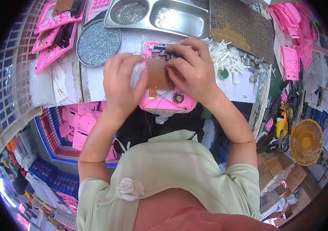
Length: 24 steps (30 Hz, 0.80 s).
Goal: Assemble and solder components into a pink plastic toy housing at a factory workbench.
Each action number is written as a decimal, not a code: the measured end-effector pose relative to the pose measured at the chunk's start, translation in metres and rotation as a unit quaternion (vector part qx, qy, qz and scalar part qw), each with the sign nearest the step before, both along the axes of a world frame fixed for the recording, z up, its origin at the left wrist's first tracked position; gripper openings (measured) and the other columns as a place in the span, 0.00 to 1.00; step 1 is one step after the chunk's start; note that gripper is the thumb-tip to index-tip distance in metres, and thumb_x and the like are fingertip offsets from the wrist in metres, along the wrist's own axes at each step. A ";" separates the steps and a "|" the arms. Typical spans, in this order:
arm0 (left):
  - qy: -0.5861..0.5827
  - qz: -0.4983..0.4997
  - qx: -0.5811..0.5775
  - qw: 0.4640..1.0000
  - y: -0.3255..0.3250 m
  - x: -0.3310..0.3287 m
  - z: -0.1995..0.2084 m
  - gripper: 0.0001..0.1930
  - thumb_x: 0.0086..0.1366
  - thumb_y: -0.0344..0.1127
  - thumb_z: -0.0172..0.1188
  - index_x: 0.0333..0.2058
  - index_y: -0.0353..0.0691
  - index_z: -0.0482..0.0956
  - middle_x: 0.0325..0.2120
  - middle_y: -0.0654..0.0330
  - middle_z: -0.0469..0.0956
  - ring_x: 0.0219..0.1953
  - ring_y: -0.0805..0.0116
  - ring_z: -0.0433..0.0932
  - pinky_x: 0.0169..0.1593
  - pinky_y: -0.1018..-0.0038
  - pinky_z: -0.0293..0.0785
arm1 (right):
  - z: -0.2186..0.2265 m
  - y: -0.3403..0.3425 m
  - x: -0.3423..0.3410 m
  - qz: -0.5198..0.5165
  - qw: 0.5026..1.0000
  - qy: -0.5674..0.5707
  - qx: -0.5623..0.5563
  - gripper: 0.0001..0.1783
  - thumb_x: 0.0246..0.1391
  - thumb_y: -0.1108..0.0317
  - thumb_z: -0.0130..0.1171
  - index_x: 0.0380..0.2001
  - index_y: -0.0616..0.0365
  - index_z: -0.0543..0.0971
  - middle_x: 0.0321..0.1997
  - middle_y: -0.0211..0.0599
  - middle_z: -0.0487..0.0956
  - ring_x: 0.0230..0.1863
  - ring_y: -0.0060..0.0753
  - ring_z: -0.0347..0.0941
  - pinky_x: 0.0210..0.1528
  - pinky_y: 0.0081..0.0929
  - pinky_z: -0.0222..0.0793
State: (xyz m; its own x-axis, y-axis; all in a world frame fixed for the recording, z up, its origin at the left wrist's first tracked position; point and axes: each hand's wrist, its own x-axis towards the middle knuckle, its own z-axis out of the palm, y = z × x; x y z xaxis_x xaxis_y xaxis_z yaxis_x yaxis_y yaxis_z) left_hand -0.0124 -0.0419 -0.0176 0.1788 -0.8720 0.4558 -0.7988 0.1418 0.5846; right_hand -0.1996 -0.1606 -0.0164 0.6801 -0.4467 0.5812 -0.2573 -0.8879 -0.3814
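A pink plastic housing (167,103) lies at the table's near edge with a brown circuit board (158,77) in it. Thin wires run over the housing, and a round metal-and-black part (178,97) sits at its near right. My left hand (121,82) is slightly blurred beside the board's left edge, thumb apart from the curled fingers, with no object visible between them. Over the board's right side, my right hand (196,71) has its fingertips closed around a short blue wire (163,68). Its index finger reaches a dark grey part (159,49) at the housing's far end.
A round tray of small screws (98,43) and a steel compartment tray (179,19) stand behind. White plastic parts (225,57) and metal cylinders (250,65) lie right. A crate (50,142) of pink pieces sits lower left. Pink housings (58,42) are stacked far left.
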 end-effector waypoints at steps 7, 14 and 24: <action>-0.069 -0.011 0.023 0.997 -0.030 0.016 -0.016 0.11 0.55 0.33 0.70 0.38 0.45 0.82 0.37 0.62 0.78 0.44 0.58 0.75 0.48 0.61 0.67 | 0.004 -0.008 0.031 -0.018 0.996 0.071 -0.041 0.08 0.41 0.69 0.64 0.28 0.59 0.83 0.47 0.35 0.82 0.55 0.45 0.73 0.50 0.42 0.74; -0.050 -0.008 0.006 0.999 -0.027 0.013 -0.022 0.07 0.54 0.33 0.69 0.33 0.46 0.82 0.37 0.66 0.78 0.43 0.61 0.75 0.49 0.62 0.63 | 0.005 -0.006 0.036 -0.010 0.991 0.116 -0.062 0.12 0.37 0.72 0.68 0.31 0.57 0.82 0.49 0.34 0.81 0.56 0.46 0.73 0.52 0.42 0.75; 0.029 0.000 -0.040 0.999 -0.004 0.014 -0.003 0.15 0.54 0.28 0.68 0.43 0.42 0.81 0.40 0.59 0.78 0.43 0.57 0.77 0.47 0.61 0.70 | 0.014 0.004 0.014 0.009 0.997 0.063 -0.040 0.12 0.36 0.69 0.68 0.30 0.55 0.81 0.43 0.31 0.80 0.49 0.42 0.72 0.48 0.41 0.69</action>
